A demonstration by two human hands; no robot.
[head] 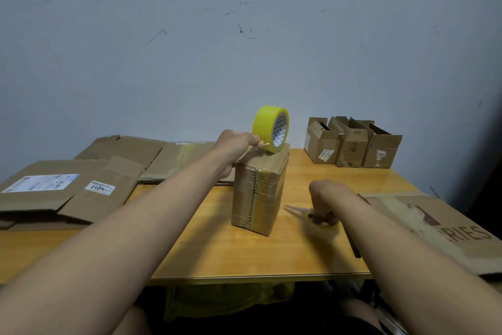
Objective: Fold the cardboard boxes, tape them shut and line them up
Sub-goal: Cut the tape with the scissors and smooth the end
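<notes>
Box [259, 193] stands upright near the middle of the bench [217, 247], its near corner edge sealed with clear tape. A yellow tape roll [270, 128] stands on edge on top of the box, at its far end. The left hand [236, 144] is at the box's top left edge, fingers curled, pinching the loose tape end just beside the roll; its wrist lies against the box's upper left side.

Right of the box, apart from it and low over the bench, the right hand [324, 198] grips scissors [312, 216], their blades pointing left toward the box's lower right side. The scissors and fingers are motion-blurred, so whether the blades are apart cannot be told.

Behind and right of the box, three folded boxes [353, 144] stand in a row touching each other near the wall [244, 35], their top flaps partly raised. Left of the box lie flat cartons [68, 190] with white labels, and more flattened cardboard behind them. Right of the box, beyond the right arm, a large printed cardboard sheet [434, 226] lies over the bench's edge, with a dark pen-like thing [353, 245] just beside its near left border.
</notes>
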